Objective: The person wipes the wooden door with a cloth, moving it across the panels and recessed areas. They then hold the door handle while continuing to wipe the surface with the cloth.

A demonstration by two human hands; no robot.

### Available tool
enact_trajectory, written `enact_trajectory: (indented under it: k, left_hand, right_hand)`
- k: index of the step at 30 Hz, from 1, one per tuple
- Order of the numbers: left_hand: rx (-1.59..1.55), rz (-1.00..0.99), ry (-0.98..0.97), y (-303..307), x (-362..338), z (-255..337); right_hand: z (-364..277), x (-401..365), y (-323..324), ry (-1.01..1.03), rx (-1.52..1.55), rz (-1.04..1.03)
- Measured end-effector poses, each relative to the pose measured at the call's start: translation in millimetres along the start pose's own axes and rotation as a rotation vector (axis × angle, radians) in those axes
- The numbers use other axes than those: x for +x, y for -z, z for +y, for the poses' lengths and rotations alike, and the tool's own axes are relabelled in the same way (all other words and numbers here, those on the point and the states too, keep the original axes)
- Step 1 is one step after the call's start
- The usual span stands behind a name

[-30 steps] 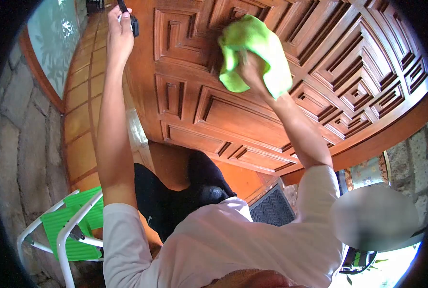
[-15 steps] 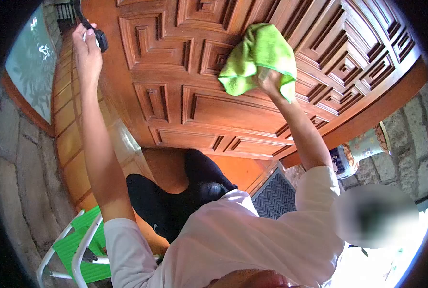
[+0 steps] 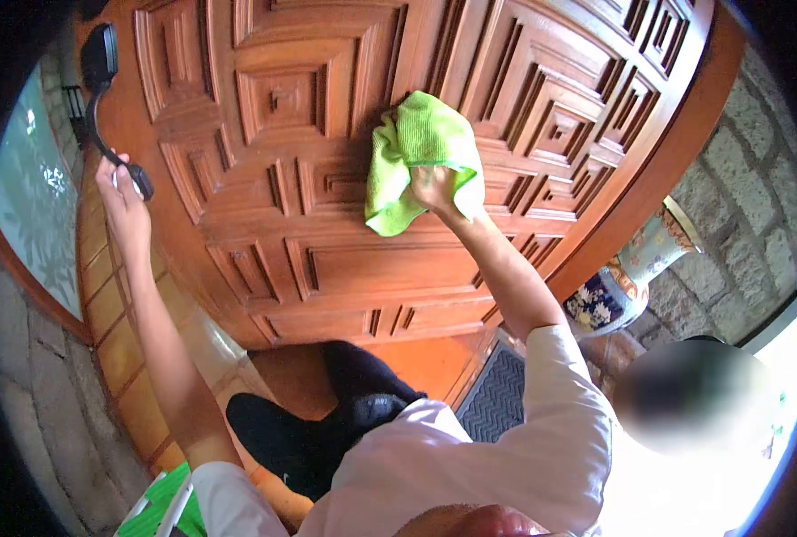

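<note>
My left hand (image 3: 123,199) is closed around the lower end of a dark curved door handle (image 3: 105,125) at the left edge of the carved wooden door (image 3: 372,267). With my right hand (image 3: 434,190) I hold a bright green cloth (image 3: 423,139) against the carved panels near the middle of the door. The cloth drapes over my fingers and partly hides them.
A green and white step stool (image 3: 168,506) stands at the lower left. To the right, a patterned vase (image 3: 609,295) is beside a stone wall (image 3: 729,179). A dark mat (image 3: 497,394) lies on the floor. Frosted glass (image 3: 36,192) is at the far left.
The view has shifted, so the door and both hands appear lower and further left. More of the handle shows above my left hand. The cloth remains in my right hand.
</note>
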State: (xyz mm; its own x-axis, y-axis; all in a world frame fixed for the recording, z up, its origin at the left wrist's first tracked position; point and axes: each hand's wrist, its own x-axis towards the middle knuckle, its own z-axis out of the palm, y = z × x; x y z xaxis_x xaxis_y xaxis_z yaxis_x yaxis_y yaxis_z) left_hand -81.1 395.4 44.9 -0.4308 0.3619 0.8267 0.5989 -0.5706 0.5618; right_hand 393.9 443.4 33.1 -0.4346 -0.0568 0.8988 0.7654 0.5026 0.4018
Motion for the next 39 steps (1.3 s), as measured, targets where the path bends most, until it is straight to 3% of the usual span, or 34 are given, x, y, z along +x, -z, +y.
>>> enact_trajectory:
  k: [2, 4, 6, 8, 10, 11, 12, 14, 16, 18, 20, 21, 22, 24, 26, 27, 30, 31, 34, 36, 37, 38, 39]
  left_hand:
    - [0.017, 0.021, 0.026, -3, 2, 7]
    - [-0.022, 0.011, 0.075, 0, 0, 3]
    - [0.085, 0.009, -0.018, 3, -2, 6]
    - [0.0, -0.017, 0.069, 3, -3, 6]
    - [-0.004, -0.027, 0.08, 4, -1, 6]
    - [-0.016, -0.027, 0.092, 4, -1, 5]
    - [-0.018, -0.045, 0.096, 3, -2, 5]
    - [-0.042, -0.022, 0.057, 1, -1, 3]
    - [-0.034, -0.026, 0.057, 0, -2, 17]
    - [0.012, -0.075, 0.098, 4, -3, 21]
    - [-0.004, -0.081, 0.105, 7, -1, 16]
    - [-0.027, -0.084, 0.117, 7, 0, 13]
    - [-0.028, -0.087, 0.113, 6, 1, 11]
    - [-0.061, -0.068, 0.101, 6, -1, 10]
    - [-0.055, -0.061, 0.095, 4, -3, 12]
    - [-0.05, -0.044, 0.087, 4, -3, 14]
    - [-0.008, -0.081, 0.13, 8, -1, 16]
    - [-0.016, -0.067, 0.125, 7, 0, 17]
    - [-0.02, -0.042, 0.115, 5, -1, 18]
    - [0.02, -0.044, 0.077, 5, -2, 18]
    - [0.006, -0.031, 0.058, 4, 0, 9]
    - [0.0, -0.024, 0.047, 2, 1, 10]
    - [-0.015, -0.04, 0.069, 4, 1, 11]
  right_hand:
    - [1, 48, 19, -0.03, -0.057, 0.007]
    - [30, 68, -11, -0.027, -0.268, 0.043]
    - [77, 120, -16, -0.34, -0.277, -0.566]
    - [80, 178, 8, 0.014, -0.052, -0.101]
    - [34, 196, 36, -0.03, -0.349, 0.112]
    - [39, 190, 19, 0.039, -0.346, 0.316]
    - [40, 150, 6, -0.111, -0.275, 0.065]
    - [9, 95, 10, -0.04, -0.122, 0.155]
    - [-23, 33, 10, 0.007, -0.285, 0.024]
    - [-45, 28, 29, -0.6, 0.955, -0.024]
    - [-50, 38, 46, -0.376, 0.438, 0.016]
    - [-21, -23, -29, -0.606, 0.899, -0.003]
    - [-19, 13, 8, -0.243, 0.284, 0.012]
    - [2, 28, -6, -0.115, -0.187, 0.008]
    - [24, 51, -22, -0.222, -0.285, -0.082]
    - [23, 73, -10, -0.35, -0.081, -0.116]
    - [3, 66, -3, -0.319, -0.015, 0.004]
    - [-11, 53, 2, -0.168, -0.152, 0.064]
    - [-48, 10, 17, -0.411, 0.222, 0.096]
    - [-34, 5, 13, -0.311, 0.11, 0.056]
    - [-26, 23, 17, -0.398, 0.273, 0.036]
    - [-20, 48, 28, -0.248, -0.074, -0.043]
    - [-3, 59, 15, -0.176, -0.186, 0.07]
